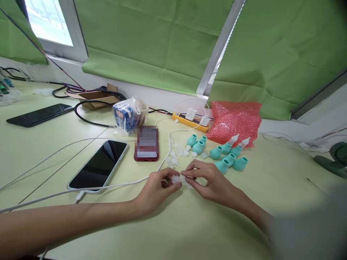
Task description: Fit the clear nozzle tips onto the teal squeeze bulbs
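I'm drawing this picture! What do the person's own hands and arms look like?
The left hand and right hand wear no gloves, and no rings or watch show. The left forearm has no sleeve in view. The right forearm is bare too, up to a blurry grey patch that might be a sleeve; I can't tell.

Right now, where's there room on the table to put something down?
Bare table lies on the near side of the left hand and right hand, between the forearms, and just right of the blue-green bulbs. Beyond the hands it's crowded: white tips, a white cable and bulbs sit close together.
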Tool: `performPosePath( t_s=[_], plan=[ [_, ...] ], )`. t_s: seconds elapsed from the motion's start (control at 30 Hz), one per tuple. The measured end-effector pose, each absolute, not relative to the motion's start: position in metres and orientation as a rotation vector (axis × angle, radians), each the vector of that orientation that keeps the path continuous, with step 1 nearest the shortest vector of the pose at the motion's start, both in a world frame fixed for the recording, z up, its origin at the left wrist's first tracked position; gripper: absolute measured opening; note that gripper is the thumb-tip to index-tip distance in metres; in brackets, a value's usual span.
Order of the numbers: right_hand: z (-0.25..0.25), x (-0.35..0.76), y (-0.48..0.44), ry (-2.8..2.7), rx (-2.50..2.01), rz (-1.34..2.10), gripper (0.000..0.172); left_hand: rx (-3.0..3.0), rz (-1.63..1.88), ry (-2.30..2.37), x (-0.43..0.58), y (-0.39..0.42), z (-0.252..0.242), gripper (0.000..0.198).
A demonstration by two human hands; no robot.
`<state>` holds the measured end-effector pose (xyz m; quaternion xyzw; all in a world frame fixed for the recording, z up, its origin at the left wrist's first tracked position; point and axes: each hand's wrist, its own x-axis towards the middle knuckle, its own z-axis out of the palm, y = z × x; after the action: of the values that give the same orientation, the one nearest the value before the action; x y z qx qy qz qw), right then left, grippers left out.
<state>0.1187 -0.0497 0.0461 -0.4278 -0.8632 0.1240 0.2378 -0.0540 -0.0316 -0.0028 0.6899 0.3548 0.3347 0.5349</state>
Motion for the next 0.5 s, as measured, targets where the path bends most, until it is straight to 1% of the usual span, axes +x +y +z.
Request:
performPosePath(
  t_s=[0.23, 0.43, 0.5],
  plan=[
    [0.046, 0.116, -0.051, -2.346, -1.128, 0.352, 0.023, 1.593, 0.827, 0.827, -0.055, -0.033, -0.001, 0.023],
    [0.034, 0.117, -0.049, -2.334, -0.992, 0.261, 0.028, 1.502, 0.89, 0.758, -0.055, -0.033, -0.002, 0.024],
    [0.029, 0.117, -0.047, -2.304, -0.946, 0.241, 0.026, 1.489, 0.894, 0.74, -0.055, -0.033, -0.002, 0.024]
  ],
)
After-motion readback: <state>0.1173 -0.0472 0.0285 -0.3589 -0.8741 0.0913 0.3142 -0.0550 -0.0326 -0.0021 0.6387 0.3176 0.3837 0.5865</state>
